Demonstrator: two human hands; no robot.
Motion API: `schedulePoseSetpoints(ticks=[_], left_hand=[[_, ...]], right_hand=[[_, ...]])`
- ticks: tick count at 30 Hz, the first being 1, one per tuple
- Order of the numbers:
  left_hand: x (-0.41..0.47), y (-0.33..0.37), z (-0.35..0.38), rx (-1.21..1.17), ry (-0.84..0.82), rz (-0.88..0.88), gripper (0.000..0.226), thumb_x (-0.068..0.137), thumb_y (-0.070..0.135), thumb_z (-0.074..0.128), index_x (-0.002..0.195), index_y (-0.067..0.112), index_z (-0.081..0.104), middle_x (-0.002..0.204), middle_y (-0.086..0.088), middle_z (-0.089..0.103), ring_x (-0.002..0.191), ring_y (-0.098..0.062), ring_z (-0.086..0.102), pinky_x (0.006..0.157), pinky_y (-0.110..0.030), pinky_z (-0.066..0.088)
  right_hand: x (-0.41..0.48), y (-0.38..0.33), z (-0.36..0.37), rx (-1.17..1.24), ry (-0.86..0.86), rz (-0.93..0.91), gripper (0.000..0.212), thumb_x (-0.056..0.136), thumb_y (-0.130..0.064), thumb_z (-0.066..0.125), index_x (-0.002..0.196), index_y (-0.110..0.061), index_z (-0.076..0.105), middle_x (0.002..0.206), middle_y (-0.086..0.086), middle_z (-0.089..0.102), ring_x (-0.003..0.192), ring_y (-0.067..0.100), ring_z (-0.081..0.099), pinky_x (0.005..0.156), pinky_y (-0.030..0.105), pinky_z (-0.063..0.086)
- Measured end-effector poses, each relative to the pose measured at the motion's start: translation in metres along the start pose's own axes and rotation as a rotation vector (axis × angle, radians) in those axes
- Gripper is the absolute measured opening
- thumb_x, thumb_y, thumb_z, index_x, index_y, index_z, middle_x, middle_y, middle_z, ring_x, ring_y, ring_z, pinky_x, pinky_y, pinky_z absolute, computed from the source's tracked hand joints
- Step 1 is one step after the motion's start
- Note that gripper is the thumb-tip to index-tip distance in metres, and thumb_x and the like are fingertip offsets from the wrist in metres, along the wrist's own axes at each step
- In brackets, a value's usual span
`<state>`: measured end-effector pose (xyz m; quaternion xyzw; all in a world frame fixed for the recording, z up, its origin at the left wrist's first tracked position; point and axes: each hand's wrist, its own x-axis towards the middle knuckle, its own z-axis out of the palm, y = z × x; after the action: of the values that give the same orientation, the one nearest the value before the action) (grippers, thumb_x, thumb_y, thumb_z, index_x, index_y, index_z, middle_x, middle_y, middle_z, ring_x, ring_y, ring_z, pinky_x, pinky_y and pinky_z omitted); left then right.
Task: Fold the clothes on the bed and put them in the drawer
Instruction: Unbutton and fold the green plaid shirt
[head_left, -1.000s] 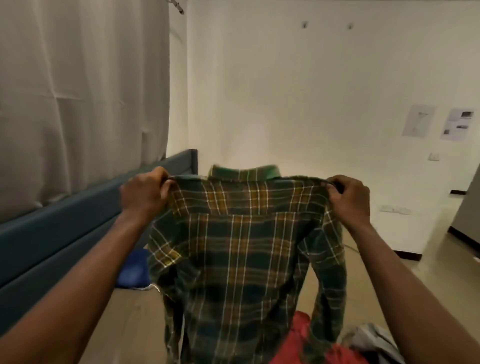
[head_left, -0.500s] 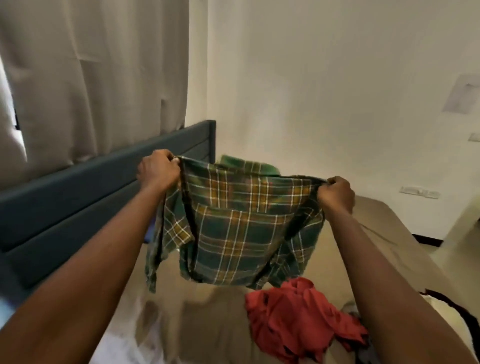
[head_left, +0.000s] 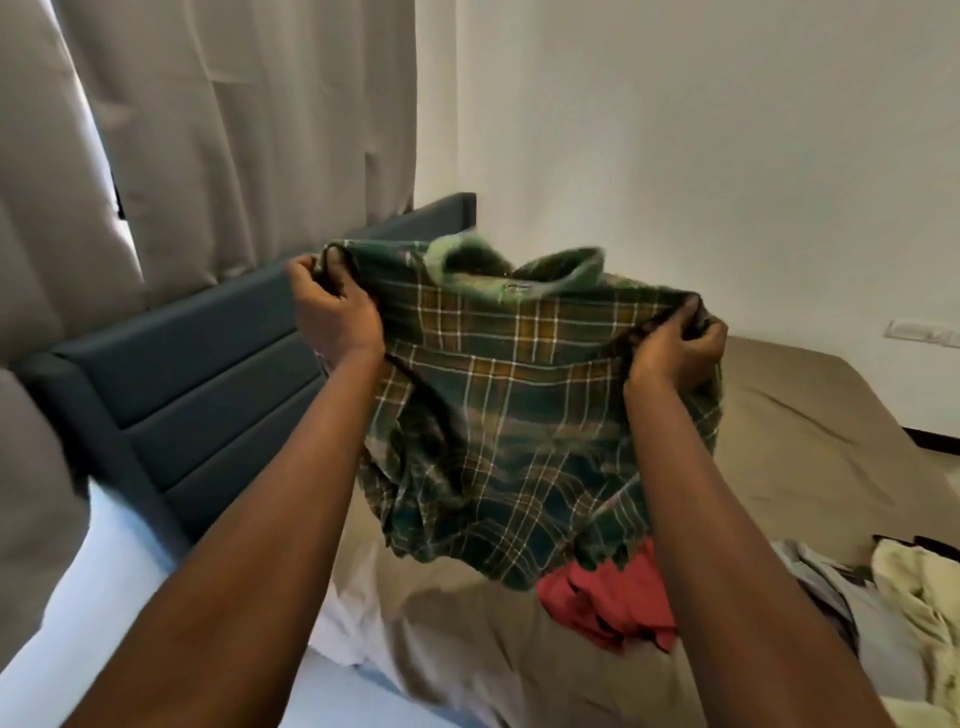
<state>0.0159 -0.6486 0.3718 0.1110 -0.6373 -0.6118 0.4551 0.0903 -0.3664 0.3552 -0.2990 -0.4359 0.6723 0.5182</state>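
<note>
A green plaid shirt (head_left: 498, 415) with a green collar hangs bunched in the air over the bed (head_left: 810, 441). My left hand (head_left: 332, 312) grips its left shoulder and my right hand (head_left: 675, 348) grips its right shoulder. The lower part sags in folds just above a crumpled red garment (head_left: 608, 603) lying on the brown sheet. Pale yellow and grey clothes (head_left: 904, 592) lie at the right edge of the bed. No drawer is in view.
A dark blue padded headboard (head_left: 197, 374) runs along the left, with grey curtains (head_left: 234, 130) behind it. A white wall stands beyond the bed, with a socket plate (head_left: 922, 332) at the right. A white pillow edge (head_left: 343, 623) lies near the left forearm.
Both hands have lowered the shirt from an upright spread toward the bed, and it now sags and bunches. The view has tilted down, showing more of the bed and clothes.
</note>
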Motion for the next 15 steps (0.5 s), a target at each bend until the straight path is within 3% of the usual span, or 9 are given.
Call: schedulePoseSetpoints(ticks=[2, 4, 5, 6, 9, 12, 15], left_hand=[[0.002, -0.002, -0.004, -0.079, -0.011, -0.047, 0.025, 0.099, 0.043, 0.060, 0.097, 0.018, 0.060, 0.094, -0.001, 0.072, 0.079, -0.023, 0.071, 0.076, -0.029, 0.059], [-0.009, -0.001, -0.012, -0.089, 0.070, 0.091, 0.025, 0.099, 0.041, 0.058, 0.096, 0.016, 0.060, 0.091, 0.001, 0.069, 0.075, -0.014, 0.065, 0.076, -0.027, 0.058], [-0.013, -0.002, -0.019, -0.062, 0.090, 0.185, 0.027, 0.102, 0.035, 0.056, 0.099, 0.008, 0.060, 0.090, 0.001, 0.065, 0.076, -0.010, 0.059, 0.076, -0.019, 0.050], [-0.015, -0.006, -0.028, 0.003, 0.052, 0.292, 0.028, 0.104, 0.031, 0.054, 0.101, 0.003, 0.059, 0.090, -0.001, 0.063, 0.077, -0.010, 0.055, 0.073, -0.019, 0.043], [0.008, -0.032, -0.060, 0.422, -0.209, 0.472, 0.033, 0.106, 0.037, 0.050, 0.107, 0.005, 0.059, 0.089, -0.020, 0.069, 0.082, -0.041, 0.064, 0.066, -0.041, 0.039], [0.038, -0.040, -0.083, 0.577, -0.383, 0.512, 0.034, 0.105, 0.041, 0.054, 0.106, 0.007, 0.060, 0.089, -0.025, 0.069, 0.082, -0.046, 0.064, 0.064, -0.041, 0.034], [0.048, -0.032, -0.090, 0.578, -0.529, 0.544, 0.030, 0.102, 0.042, 0.060, 0.103, 0.012, 0.063, 0.090, -0.017, 0.070, 0.080, -0.037, 0.064, 0.067, -0.038, 0.040]], right_hand=[[-0.004, -0.007, 0.000, 0.183, 0.013, 0.160, 0.020, 0.104, -0.032, 0.058, 0.094, -0.015, 0.054, 0.067, 0.004, 0.063, 0.050, 0.015, 0.060, 0.051, 0.031, 0.055], [-0.016, -0.010, -0.001, 0.234, 0.105, 0.023, 0.020, 0.104, -0.030, 0.057, 0.095, -0.012, 0.056, 0.071, 0.005, 0.065, 0.056, 0.016, 0.062, 0.055, 0.033, 0.055], [-0.018, -0.007, -0.003, 0.164, 0.156, -0.148, 0.023, 0.104, -0.031, 0.057, 0.098, -0.009, 0.059, 0.082, 0.008, 0.069, 0.069, 0.020, 0.066, 0.063, 0.034, 0.056], [-0.017, -0.002, -0.007, 0.036, 0.166, -0.333, 0.029, 0.104, -0.034, 0.055, 0.102, -0.005, 0.062, 0.091, 0.010, 0.071, 0.080, 0.024, 0.068, 0.068, 0.033, 0.052], [0.010, 0.021, -0.032, -0.474, 0.005, -0.629, 0.047, 0.105, -0.053, 0.043, 0.111, -0.010, 0.061, 0.095, 0.013, 0.074, 0.086, 0.037, 0.067, 0.073, 0.036, 0.043], [0.037, 0.023, -0.049, -0.720, -0.216, -0.760, 0.053, 0.104, -0.059, 0.038, 0.111, -0.011, 0.059, 0.094, 0.018, 0.073, 0.084, 0.039, 0.064, 0.087, 0.040, 0.039], [0.038, 0.013, -0.049, -0.783, -0.265, -0.649, 0.047, 0.104, -0.055, 0.044, 0.112, -0.012, 0.058, 0.101, 0.018, 0.072, 0.091, 0.039, 0.066, 0.076, 0.036, 0.041]])
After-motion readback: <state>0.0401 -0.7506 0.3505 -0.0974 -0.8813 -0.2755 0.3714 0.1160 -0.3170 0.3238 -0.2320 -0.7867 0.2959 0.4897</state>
